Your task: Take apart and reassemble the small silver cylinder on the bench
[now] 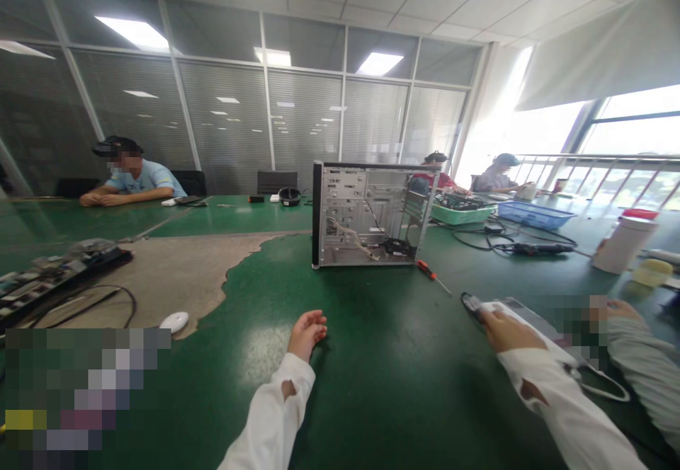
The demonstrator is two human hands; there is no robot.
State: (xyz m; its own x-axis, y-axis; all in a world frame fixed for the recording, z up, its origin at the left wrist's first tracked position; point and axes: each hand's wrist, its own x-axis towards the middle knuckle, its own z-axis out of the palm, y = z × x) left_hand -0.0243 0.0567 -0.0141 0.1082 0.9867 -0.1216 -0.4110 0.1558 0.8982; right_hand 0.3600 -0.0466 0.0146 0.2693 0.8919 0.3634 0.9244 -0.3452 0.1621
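Note:
My left hand (308, 334) rests above the green table, fingers loosely curled and apart, with nothing in it. My right hand (508, 330) lies over the near left side of a flat white device (550, 332), its fingers bent round the far left end. A dark cable (465, 299) loops out by those fingertips, and a white cord (610, 391) runs from the device's near end. Beyond both hands an open computer case (366, 215) stands upright, its bare metal inside and a few wires showing. A screwdriver (433, 276) with an orange and black handle lies beside it.
Another person's sleeved arm (640, 357) reaches in at right. Green (462, 215) and blue baskets (534, 215), a black tool (542, 249) and a white bottle (624, 243) stand beyond. Left are circuit boards (69, 265) and a white disc (174, 323). A person (141, 180) sits opposite.

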